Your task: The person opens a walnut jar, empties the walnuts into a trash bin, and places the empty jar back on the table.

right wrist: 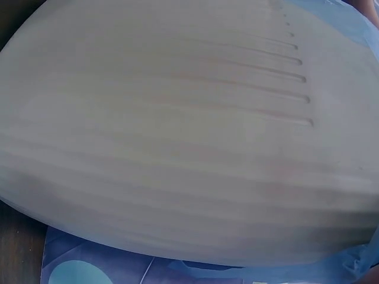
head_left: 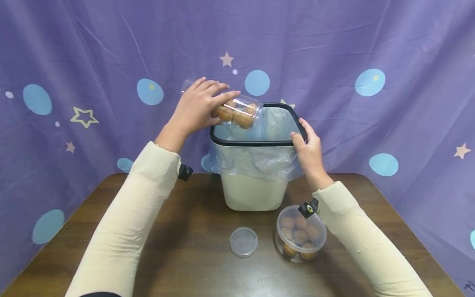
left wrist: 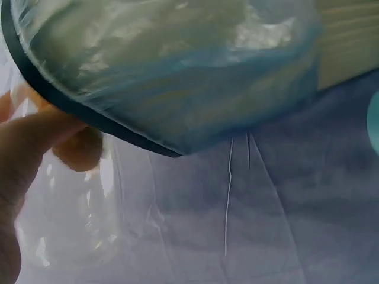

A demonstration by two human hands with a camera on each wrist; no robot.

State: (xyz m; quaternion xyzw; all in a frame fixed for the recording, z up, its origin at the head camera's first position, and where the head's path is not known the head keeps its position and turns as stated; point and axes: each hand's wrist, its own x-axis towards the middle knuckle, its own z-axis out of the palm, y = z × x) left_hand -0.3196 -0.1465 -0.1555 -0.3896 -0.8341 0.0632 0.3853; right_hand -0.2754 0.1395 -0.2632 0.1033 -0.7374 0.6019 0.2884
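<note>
My left hand (head_left: 196, 103) holds a clear plastic jar (head_left: 259, 108) on its side, tilted with the right end lower, above the left part of a bin's opening. Several brown round balls (head_left: 243, 119) sit toward that lower end; the jar's other end (left wrist: 68, 219) looks bare in the left wrist view. The pale bin (head_left: 254, 192) has a black rim (head_left: 256, 143) and a translucent bag (head_left: 256, 161) folded over its outside. At the rim's right side, my right hand (head_left: 309, 150) grips with thumb and fingers. The bin's wall (right wrist: 166, 148) fills the right wrist view.
A round lidded tub (head_left: 300, 235) with several brown balls stands below my right wrist. Left of it a translucent round lid (head_left: 243, 242) lies on the brown wooden table (head_left: 193, 264). Behind hangs a purple curtain (head_left: 315, 41) with stars and blue dots.
</note>
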